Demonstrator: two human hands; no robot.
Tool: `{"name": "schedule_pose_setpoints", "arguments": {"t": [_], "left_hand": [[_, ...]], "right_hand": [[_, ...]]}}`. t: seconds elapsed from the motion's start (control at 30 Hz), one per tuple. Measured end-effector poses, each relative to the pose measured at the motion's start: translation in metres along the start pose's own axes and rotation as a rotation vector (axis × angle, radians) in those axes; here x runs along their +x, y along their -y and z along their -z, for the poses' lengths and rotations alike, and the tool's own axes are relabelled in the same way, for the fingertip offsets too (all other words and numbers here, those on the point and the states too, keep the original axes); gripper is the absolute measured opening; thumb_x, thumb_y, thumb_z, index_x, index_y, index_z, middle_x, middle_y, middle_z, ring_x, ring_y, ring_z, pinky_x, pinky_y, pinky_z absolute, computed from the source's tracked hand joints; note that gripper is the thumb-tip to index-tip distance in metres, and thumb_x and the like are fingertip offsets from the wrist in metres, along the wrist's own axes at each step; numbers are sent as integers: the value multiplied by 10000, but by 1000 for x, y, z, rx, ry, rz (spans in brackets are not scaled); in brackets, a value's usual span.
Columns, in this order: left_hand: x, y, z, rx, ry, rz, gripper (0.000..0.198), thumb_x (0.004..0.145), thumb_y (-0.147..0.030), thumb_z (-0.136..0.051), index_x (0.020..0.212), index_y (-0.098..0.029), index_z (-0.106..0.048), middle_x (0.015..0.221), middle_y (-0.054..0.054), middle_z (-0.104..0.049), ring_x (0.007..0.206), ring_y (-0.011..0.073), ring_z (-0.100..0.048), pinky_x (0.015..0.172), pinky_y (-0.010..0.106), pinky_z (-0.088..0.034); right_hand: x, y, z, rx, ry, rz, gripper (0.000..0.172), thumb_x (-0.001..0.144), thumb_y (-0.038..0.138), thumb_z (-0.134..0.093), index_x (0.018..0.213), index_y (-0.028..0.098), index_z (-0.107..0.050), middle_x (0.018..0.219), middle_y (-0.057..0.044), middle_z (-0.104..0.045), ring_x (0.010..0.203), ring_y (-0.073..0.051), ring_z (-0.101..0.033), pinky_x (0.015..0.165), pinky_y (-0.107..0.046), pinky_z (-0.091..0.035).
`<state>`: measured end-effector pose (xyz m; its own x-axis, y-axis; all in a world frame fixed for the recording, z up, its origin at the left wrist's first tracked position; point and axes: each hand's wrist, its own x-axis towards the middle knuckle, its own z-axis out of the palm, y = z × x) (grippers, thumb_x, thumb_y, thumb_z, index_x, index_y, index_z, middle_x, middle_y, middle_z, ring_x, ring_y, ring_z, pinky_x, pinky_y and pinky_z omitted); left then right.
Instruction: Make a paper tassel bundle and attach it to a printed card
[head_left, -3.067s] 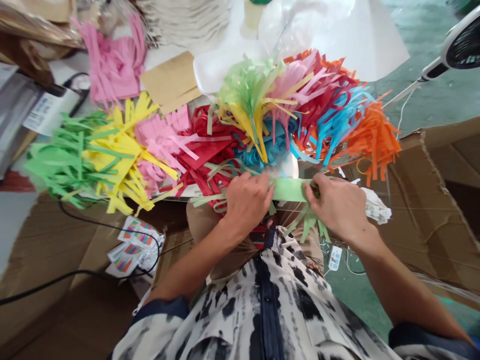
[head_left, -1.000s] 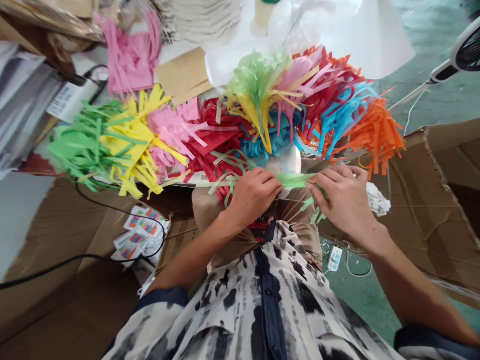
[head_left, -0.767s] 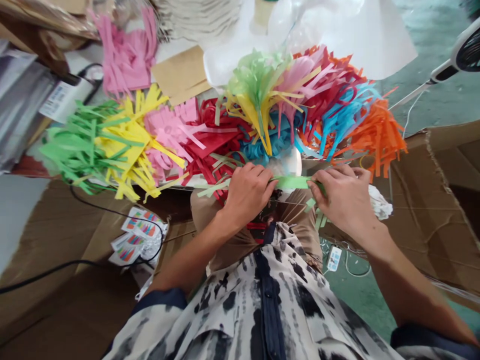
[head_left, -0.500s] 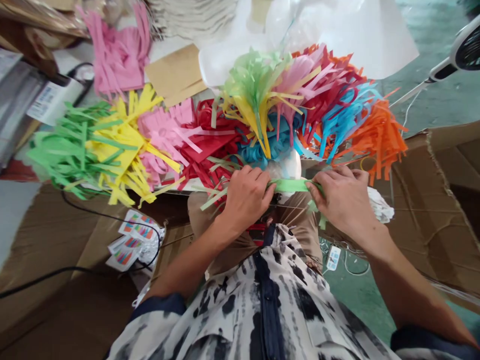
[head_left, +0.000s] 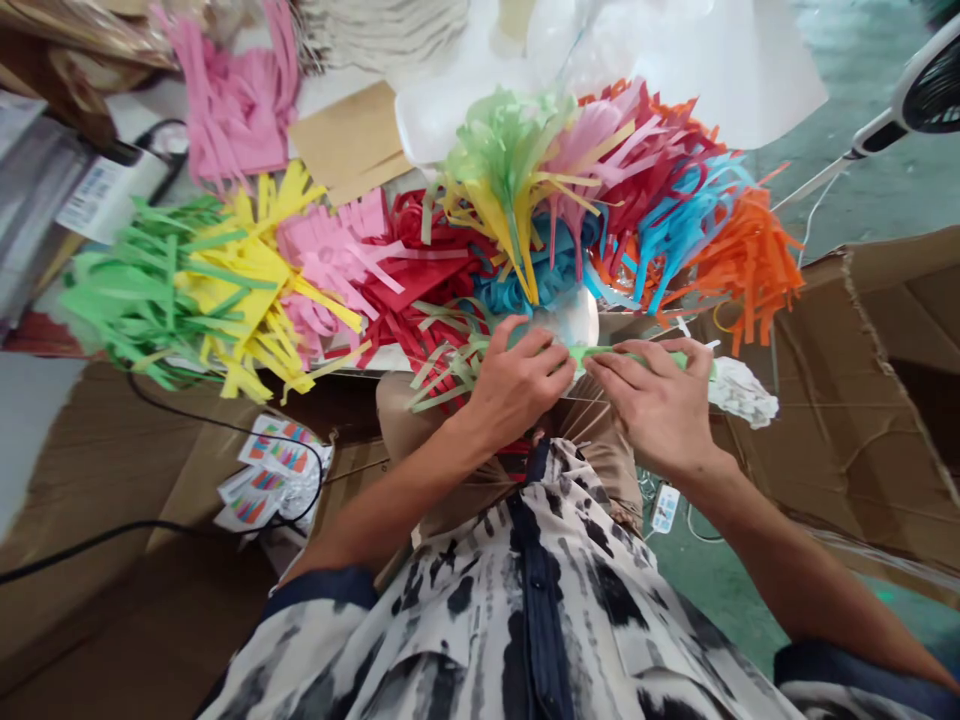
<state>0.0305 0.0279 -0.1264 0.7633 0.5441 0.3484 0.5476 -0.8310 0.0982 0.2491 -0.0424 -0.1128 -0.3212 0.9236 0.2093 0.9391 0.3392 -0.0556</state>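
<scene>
Pinching the green strip [head_left: 582, 353] with both hands: the left hand [head_left: 519, 380] has it between thumb and fingertips, and the right hand [head_left: 660, 400] has its fingers pressed down along it, though I can't really see that thumb. It's held just off the front edge of the bench [head_left: 324, 95], over the lap [head_left: 611, 470].

What's changed over the last half second: the hands have come in close, fingertips nearly meeting, and the flat green band between them is down to a thin sliver. Reads to me like the strip is being gathered or twisted tighter, so that bit looks further along, but fingers cover most of it. Pale tails [head_left: 450, 372] stick out left of the left hand by the front edge; can't tell if they're all part of the strip.

Container-wise: white tray [head_left: 406, 130] behind the fringe bunches [head_left: 420, 270], away from the front edge, contents not readable. Toward the far left corner, a clear bag [head_left: 112, 45] with something tan in it, too blurry to name. Off the bench's right end there's a cardboard box [head_left: 832, 420], dark inside. More cardboard [head_left: 82, 490] sits below left, printed cards [head_left: 259, 485] near it; inside or beside, no idea.
</scene>
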Motion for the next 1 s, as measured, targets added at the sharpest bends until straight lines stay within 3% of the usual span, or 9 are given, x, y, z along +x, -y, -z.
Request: {"name": "schedule_pose_setpoints", "arguments": {"t": [0.07,0.17,0.27,0.37,0.5,0.6,0.7,0.9,1.0], "left_hand": [[-12,13,7,-37,-7,20,285,1090,-161,-489,1051,-270,-749,1033,-3,-793,1132,216,-682,1232,591,-390],[-33,36,26,-81,-45,72,256,1022,-126,-552,938,-292,-728,976,-39,-777,1179,230,-649,1314,695,-226],[-40,41,41,-62,-112,168,179,974,-169,-617,871,-290,-699,951,-43,-764,1196,258,-606,1311,755,-115],[-25,20,38,-30,-109,146,152,994,-219,-606,982,-297,-736,1087,-13,-774,1208,265,-605,1252,660,-296],[5,-8,11,-66,25,-25,241,1063,-182,-514,1082,-232,-749,1133,63,-767,1124,251,-646,972,447,-511],[13,-10,-6,-43,79,-24,256,1072,-149,-490,1022,-176,-739,1027,89,-752,990,242,-646,845,387,-522],[10,-5,-9,-42,69,6,246,1076,-138,-484,1055,-166,-727,1059,88,-741,1005,235,-632,880,356,-519],[10,4,-5,-187,82,61,173,1070,-306,-590,1067,-165,-691,1093,81,-716,1005,235,-610,915,352,-502],[14,6,-7,-192,97,73,134,1060,-260,-601,1069,-156,-685,1089,83,-710,1004,237,-607,915,360,-497]], "right_hand": [[-9,-10,0,5,-43,-6,290,1061,162,-538,1225,311,-726,1257,22,-814,1268,-271,-665,1025,-501,-324],[-18,-24,2,2,-94,1,255,1035,192,-563,1166,282,-761,1198,11,-831,1258,-312,-679,1022,-525,-319],[-16,-27,5,-20,-77,2,256,1001,191,-549,1088,258,-780,1150,-5,-840,1284,-334,-664,1035,-553,-298],[-8,-22,10,-44,-59,-9,222,963,195,-546,980,245,-762,1050,-19,-845,1296,-355,-645,1017,-563,-289],[0,-16,18,-92,8,-28,175,951,219,-552,903,257,-716,958,-31,-833,1274,-362,-629,1006,-576,-267],[2,-12,19,-87,0,-26,179,976,240,-543,969,260,-721,1037,-40,-830,1293,-355,-606,1014,-569,-261],[7,-9,14,-38,6,0,238,1046,292,-506,1131,256,-726,1195,-63,-802,1292,-339,-598,1015,-549,-270],[17,-17,3,-9,50,14,251,1079,314,-501,1077,221,-735,1108,-74,-795,1197,-315,-620,992,-507,-284],[17,-21,1,1,24,30,260,1092,340,-499,1092,217,-728,1120,-72,-794,1207,-309,-620,996,-498,-277]]}}
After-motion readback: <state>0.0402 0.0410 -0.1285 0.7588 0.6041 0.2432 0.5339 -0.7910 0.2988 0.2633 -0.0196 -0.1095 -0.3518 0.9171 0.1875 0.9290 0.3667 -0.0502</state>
